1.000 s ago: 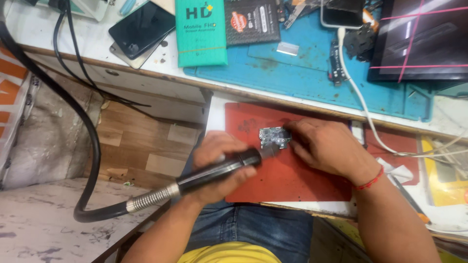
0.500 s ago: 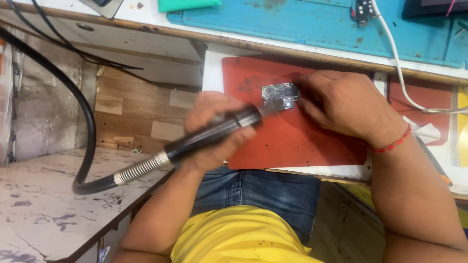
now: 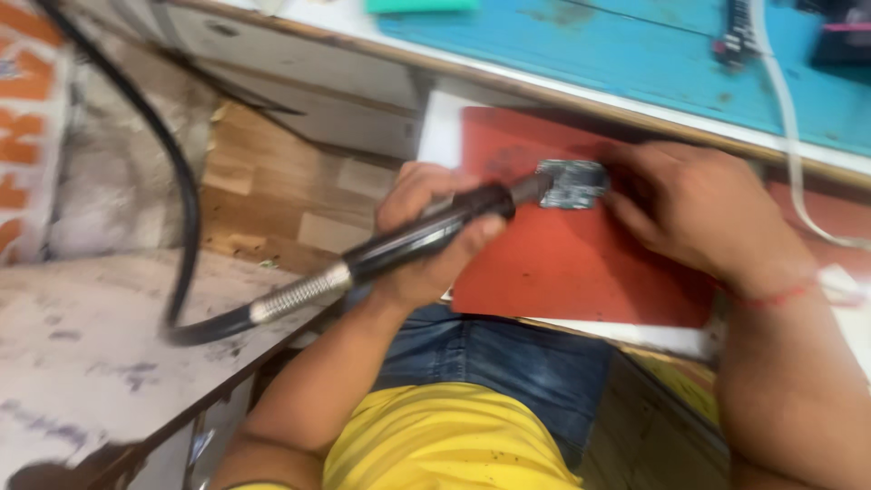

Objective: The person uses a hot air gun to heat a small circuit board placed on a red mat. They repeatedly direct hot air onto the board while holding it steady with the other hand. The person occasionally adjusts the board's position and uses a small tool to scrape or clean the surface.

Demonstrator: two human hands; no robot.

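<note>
A black handpiece (image 3: 426, 238) with a coiled metal collar is lying slanted, its tip touching a small silvery circuit board (image 3: 572, 183) lying flat on the red mat (image 3: 581, 272).

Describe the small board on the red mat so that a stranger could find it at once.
Find the red mat below the blue mat. Near its top edge lies the board, between the left hand and right hand. It is the only grey, metallic piece there, at the tip of the black tool.

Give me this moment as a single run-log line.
left hand: grip on black hot-air handpiece, nozzle at circuit board | right hand: steadies board | surface: red mat
</note>
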